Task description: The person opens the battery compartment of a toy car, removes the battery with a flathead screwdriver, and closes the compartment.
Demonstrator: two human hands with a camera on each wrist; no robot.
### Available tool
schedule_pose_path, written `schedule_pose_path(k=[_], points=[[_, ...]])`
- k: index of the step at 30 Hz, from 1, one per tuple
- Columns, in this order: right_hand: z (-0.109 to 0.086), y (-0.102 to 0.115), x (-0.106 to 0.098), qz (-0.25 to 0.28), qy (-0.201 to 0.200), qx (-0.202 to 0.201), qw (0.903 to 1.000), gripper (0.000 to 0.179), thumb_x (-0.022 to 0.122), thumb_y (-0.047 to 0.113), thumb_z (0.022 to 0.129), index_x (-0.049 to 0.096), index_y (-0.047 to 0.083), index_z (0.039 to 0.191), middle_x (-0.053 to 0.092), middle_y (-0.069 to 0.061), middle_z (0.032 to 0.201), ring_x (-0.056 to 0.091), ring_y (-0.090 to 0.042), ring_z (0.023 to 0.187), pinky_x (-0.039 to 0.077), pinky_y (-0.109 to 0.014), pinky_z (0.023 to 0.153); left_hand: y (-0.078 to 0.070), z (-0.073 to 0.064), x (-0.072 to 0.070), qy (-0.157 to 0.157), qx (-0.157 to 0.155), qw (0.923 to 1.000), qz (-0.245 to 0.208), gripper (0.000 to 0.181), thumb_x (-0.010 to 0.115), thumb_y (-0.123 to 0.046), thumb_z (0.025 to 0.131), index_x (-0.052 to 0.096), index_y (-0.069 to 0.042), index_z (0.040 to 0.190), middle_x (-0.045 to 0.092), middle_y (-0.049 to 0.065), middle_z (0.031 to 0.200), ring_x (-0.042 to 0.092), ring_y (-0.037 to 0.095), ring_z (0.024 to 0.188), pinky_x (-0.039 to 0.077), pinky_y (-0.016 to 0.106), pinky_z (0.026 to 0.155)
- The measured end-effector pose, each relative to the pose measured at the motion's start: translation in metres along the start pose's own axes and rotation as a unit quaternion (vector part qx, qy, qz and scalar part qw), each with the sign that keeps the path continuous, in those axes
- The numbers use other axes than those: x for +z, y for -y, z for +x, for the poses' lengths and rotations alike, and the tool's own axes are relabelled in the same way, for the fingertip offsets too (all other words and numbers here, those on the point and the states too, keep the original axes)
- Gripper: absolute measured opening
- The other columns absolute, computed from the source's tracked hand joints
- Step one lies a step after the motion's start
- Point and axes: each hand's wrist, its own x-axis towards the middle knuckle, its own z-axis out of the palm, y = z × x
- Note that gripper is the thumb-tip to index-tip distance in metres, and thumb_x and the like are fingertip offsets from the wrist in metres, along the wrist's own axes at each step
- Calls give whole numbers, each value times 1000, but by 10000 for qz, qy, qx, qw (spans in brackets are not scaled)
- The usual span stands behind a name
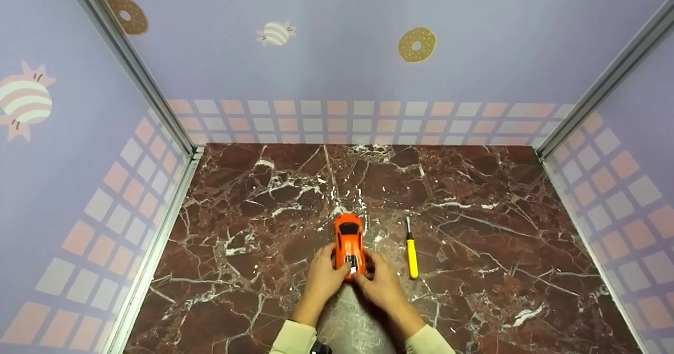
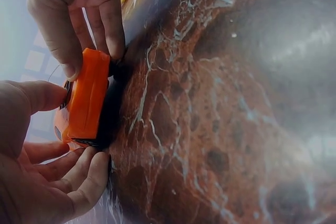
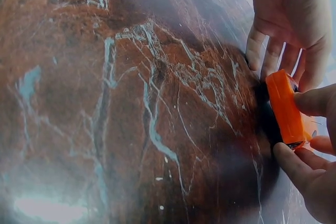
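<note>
An orange toy car point(image 1: 348, 242) with dark windows stands on the dark red marbled tabletop, its length pointing away from me. My left hand point(image 1: 323, 274) holds its left side, thumb on top near the rear and fingers along the flank. From the other side my right hand point(image 1: 383, 280) grips it the same way. In the left wrist view the orange body point(image 2: 90, 98) sits between both hands, close to the table surface. The right wrist view shows the car point(image 3: 285, 108) with thumbs and fingers of both hands around it. Its underside is hidden.
To the right of the car lies a screwdriver point(image 1: 412, 254) with a yellow handle and its metal tip pointing away. The marbled table point(image 1: 237, 301) is bounded by lilac patterned walls point(image 1: 337, 69) at the back and both sides, with metal posts at the corners.
</note>
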Motion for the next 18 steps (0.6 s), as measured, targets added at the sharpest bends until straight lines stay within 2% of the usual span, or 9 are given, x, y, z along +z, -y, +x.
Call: schedule_pose_path(k=[9, 18], points=[[-1, 4, 3, -39, -194, -97, 9998, 60, 79, 1, 79, 57, -8, 135, 62, -20, 115, 67, -32, 101, 61, -33, 81, 0, 5, 0, -49, -54, 9995, -314, 57, 81, -15, 79, 62, 0, 130, 67, 18, 122, 65, 34, 107, 50, 52, 94], [-2, 4, 4, -194, -274, -196, 9992, 59, 77, 1, 78, 58, -8, 134, 62, -20, 113, 67, -32, 98, 61, -36, 79, -3, 3, 0, -96, -252, 9985, -476, 57, 81, -10, 77, 63, 1, 130, 67, 20, 122, 66, 33, 104, 51, 51, 93]])
